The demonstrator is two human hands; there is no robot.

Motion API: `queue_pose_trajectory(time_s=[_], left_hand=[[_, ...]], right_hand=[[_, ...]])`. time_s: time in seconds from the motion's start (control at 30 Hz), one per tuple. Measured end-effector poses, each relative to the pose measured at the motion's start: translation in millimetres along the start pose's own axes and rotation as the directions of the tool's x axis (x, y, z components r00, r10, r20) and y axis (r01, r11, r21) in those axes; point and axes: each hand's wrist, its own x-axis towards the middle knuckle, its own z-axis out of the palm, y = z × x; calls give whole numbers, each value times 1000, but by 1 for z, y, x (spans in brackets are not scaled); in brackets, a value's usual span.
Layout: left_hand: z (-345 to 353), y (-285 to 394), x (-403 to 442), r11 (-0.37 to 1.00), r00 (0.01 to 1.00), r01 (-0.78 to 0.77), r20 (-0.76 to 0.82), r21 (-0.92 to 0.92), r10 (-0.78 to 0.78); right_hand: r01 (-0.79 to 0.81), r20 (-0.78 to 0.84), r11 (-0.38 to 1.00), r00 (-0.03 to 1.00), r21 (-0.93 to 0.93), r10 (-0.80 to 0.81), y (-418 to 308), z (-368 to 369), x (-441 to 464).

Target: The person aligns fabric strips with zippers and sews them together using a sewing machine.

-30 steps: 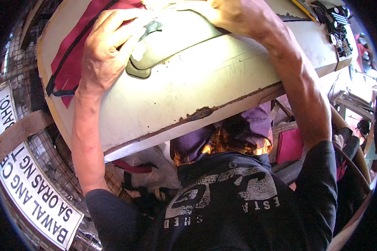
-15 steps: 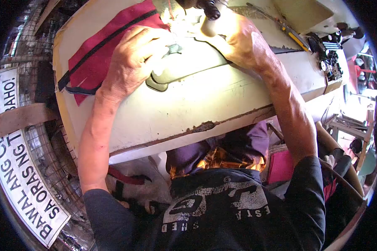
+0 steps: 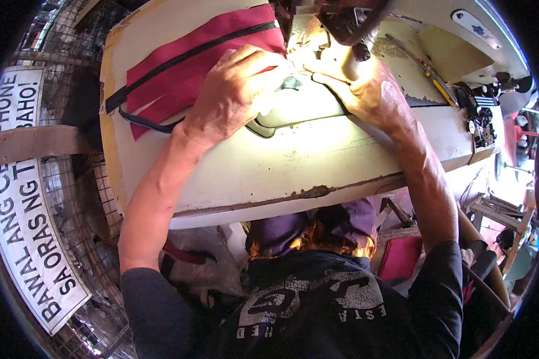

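Note:
A maroon fabric piece (image 3: 179, 69) with a black strip (image 3: 191, 61) across it lies on the pale worktop, its right end under a sewing machine's head (image 3: 347, 24). My left hand (image 3: 236, 90) is closed at the fabric's lower right edge, fingers bent and pressed together. Close to the needle area, my right hand (image 3: 365, 90) has its fingers drawn together; glare hides what they pinch. A thin black band (image 3: 156, 127) runs from the fabric's left end under my left hand. Between my hands, a dark-edged pale shape (image 3: 305, 107) lies on the worktop.
A yellow-handled screwdriver (image 3: 438, 84) lies on the right, beside black machine parts (image 3: 482, 122). The worktop's front edge (image 3: 317, 191) is chipped. A wire mesh with a white lettered sign (image 3: 27, 239) stands at left. My lap is below the worktop.
The view has shifted, so the worktop and hands appear farther right and slightly lower. Both hands stay by the machine head, and more of the machine shows at the top.

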Motion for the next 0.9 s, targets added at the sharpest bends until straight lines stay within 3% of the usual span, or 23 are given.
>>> queue_pose_trajectory(time_s=[0.2,0.27,0.33,0.5,0.53,0.57,0.6,0.67,0.73,0.8,0.87,0.9], left_hand=[[7,-3,2,998,996,-47,-78,40,50],[2,-7,2,999,996,-38,-76,26,40],[3,-7,2,1000,998,-27,-53,-13,26],[7,-10,3,998,990,-56,-125,37,60],[6,-9,3,999,994,-39,-100,25,41],[4,-9,2,1000,997,-23,-73,11,24],[1,-8,2,1000,999,-7,-41,0,7],[2,-9,3,1000,996,-20,-85,1,20],[5,-8,4,999,988,-50,-144,21,53],[3,-9,3,1000,993,-25,-118,8,26],[3,-11,3,1000,998,6,-60,-22,-8],[3,-12,4,1000,998,-8,-65,-25,6]], right_hand=[[-60,1,995,998,-80,60,-11,-44,-17],[-248,-61,963,968,-100,243,-5,-53,-44],[-312,-49,916,950,-253,310,-5,-63,-59],[-259,-268,883,950,-390,160,-3,-126,-77],[-366,-377,887,892,-281,249,15,-154,-87],[-334,-489,891,859,-307,154,35,-185,-89],[-359,-526,807,847,-469,72,52,-225,-90],[-518,-603,660,788,-543,122,61,-281,-64],[-520,-574,635,806,-571,143,111,-328,-46],[-428,-479,776,858,-463,187,188,-366,-34],[-495,-374,672,866,-550,332,218,-378,-15],[-503,-338,695,863,-513,375,250,-385,-11]])
